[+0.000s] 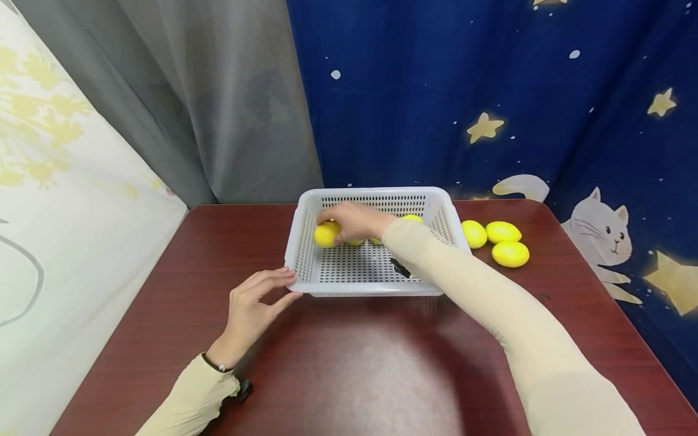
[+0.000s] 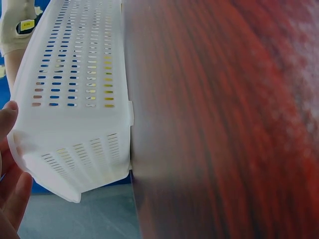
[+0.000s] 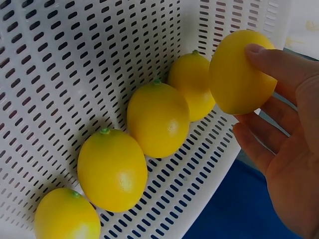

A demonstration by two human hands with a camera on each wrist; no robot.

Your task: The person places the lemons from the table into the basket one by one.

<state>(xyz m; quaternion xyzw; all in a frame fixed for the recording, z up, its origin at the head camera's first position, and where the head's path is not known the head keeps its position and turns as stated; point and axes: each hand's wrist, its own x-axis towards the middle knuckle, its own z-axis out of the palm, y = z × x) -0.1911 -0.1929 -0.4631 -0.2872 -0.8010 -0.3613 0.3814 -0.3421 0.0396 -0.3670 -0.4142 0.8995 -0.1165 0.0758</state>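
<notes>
A white perforated plastic basket [image 1: 376,289] stands on the table. At its front left corner my left hand [image 1: 255,309] grips the rim, thumb on the front side and fingers on the left side; the left wrist view shows the fingertips [image 2: 9,112] at the basket edge. Inside the basket, near the left end, my right hand [image 1: 357,221] holds a yellow lemon [image 3: 243,72] between thumb and fingers. Several other lemons [image 3: 158,119] lie in a row along one basket wall, with green stem ends showing. In the head view my right hand and sleeve partly hide them.
Three more lemons [image 1: 509,254] lie on the dark red wooden table [image 1: 349,363], just right of the basket. Behind the table hang a grey curtain [image 1: 245,109] and a blue star-patterned curtain [image 1: 414,91]. A white patterned cloth [image 1: 65,200] covers the left side.
</notes>
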